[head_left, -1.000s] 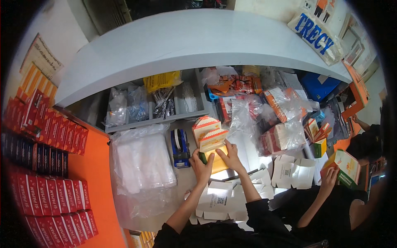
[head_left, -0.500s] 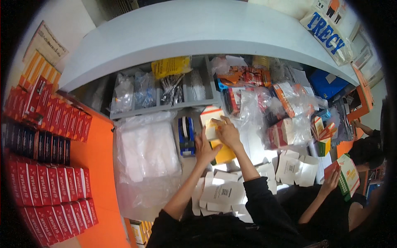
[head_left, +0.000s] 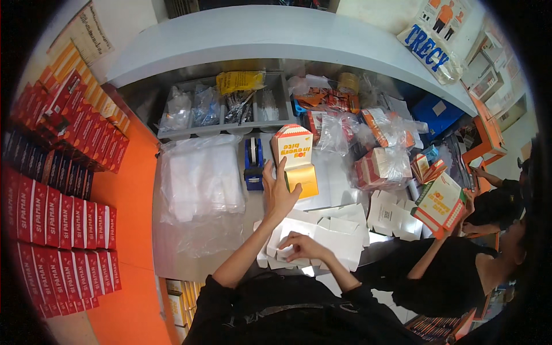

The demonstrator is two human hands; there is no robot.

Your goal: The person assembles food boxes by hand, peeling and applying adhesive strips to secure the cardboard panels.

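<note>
Head; tray [head_left: 230, 130] — bags [head_left: 205, 109] inside, left hand [head_left: 280, 193] on box [head_left: 303, 176]

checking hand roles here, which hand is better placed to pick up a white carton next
Probably the right: the right hand is over the white cartons, fingers curled, while the left hand is at the open box, its thumb over the yellow part.
</note>
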